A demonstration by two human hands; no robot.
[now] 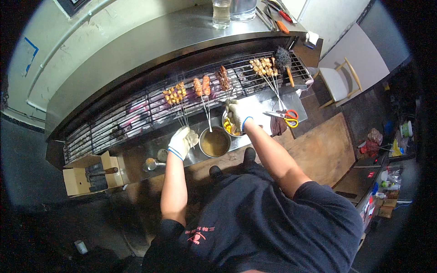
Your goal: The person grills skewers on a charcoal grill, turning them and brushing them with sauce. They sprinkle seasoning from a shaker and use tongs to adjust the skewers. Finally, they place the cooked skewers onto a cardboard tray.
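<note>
My left hand (183, 140), in a white work glove, is closed on the handle ends of several metal skewers whose small browned meat pieces (175, 94) lie over the charcoal grill. My right hand (236, 112), gloved too, grips the ends of skewers with darker meat (223, 79), above a bowl with yellow contents (233, 127). Between these, two sausage skewers (202, 86) rest on the grill grate, their handles pointing at a round pot of brown liquid (215, 142). Further right, more meat skewers (264, 67) lie on the grate.
Red-and-yellow-handled scissors (289, 118) and a dark cloth (278, 126) lie at the right. A round wire brush (283, 58) sits on the grate's right end. Seasoning shakers (150, 164) stand left of the pot, beyond them an open cardboard box (78, 181). Tongs (266, 17) lie on the steel shelf.
</note>
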